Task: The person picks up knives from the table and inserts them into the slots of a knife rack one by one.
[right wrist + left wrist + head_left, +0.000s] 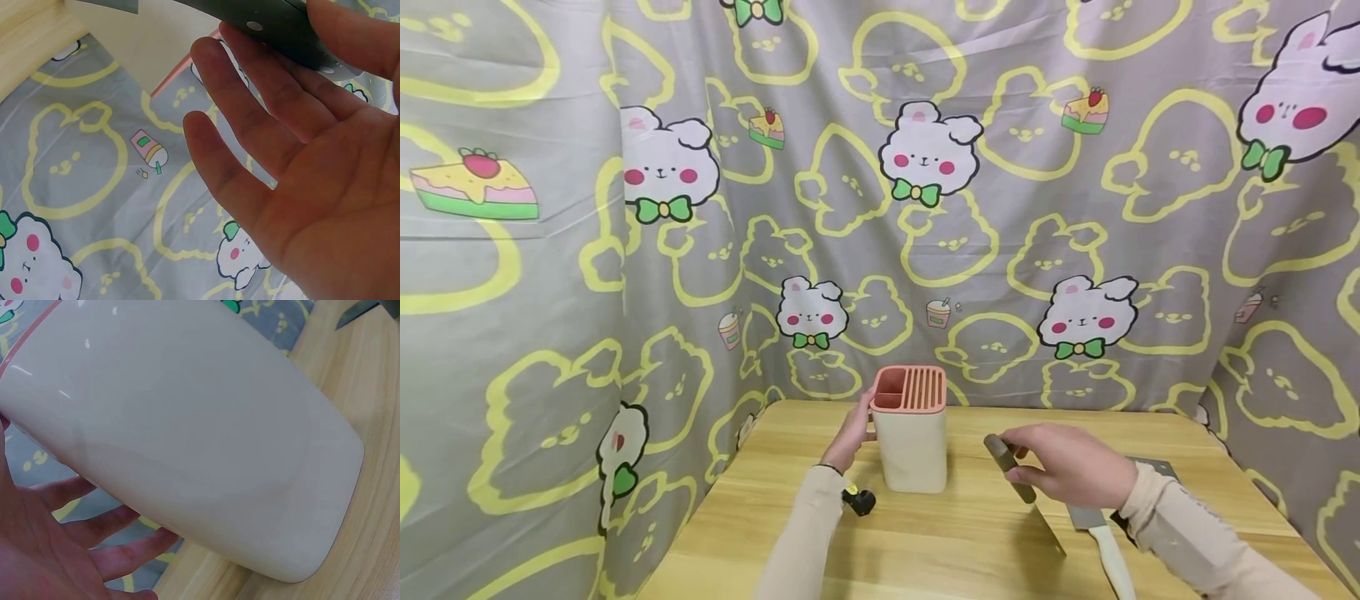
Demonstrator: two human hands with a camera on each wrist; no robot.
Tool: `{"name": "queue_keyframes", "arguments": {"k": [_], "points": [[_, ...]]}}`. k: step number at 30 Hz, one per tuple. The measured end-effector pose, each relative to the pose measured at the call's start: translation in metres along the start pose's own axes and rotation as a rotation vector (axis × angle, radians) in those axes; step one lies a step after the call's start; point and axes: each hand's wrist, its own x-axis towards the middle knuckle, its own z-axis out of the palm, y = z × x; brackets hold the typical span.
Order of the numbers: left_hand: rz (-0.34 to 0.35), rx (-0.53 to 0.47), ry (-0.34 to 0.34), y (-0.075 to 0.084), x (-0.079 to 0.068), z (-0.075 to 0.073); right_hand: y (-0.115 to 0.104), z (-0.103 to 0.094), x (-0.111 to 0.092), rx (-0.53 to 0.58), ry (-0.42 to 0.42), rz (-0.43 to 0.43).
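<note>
Right of the holder [913, 454], the right hand [1071, 467] pinches the knife [1024, 492] in its fingers, blade down; the left hand [852, 432] spreads its fingers against the holder; a loose pinch could let the knife twist

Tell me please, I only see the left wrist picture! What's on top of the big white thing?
Observer: The white holder has a pink top; in the head view, slats are on its right, two open compartments on its left.
Operator: Cool! What's the other hand doing?
Observer: The right hand holds a dark-handled knife with its blade pointing down.
Operator: Are there any more knives?
Observer: Yes, a pale-handled cleaver lies on the table, partly hidden by the right arm.
</note>
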Motion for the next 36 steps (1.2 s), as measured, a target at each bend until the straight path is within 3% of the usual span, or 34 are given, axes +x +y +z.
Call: {"name": "queue_keyframes", "arguments": {"k": [26,36], "points": [[0.026,-0.008,-0.028,0.0019,-0.0059,-0.0017,-0.0080,-0.0013,0.0031,0.095,0.047,0.106],[0.006,-0.024,-0.012,-0.0001,-0.0027,-0.0023,-0.0068,-0.0007,0.0059,0.144,0.074,0.076]]}}
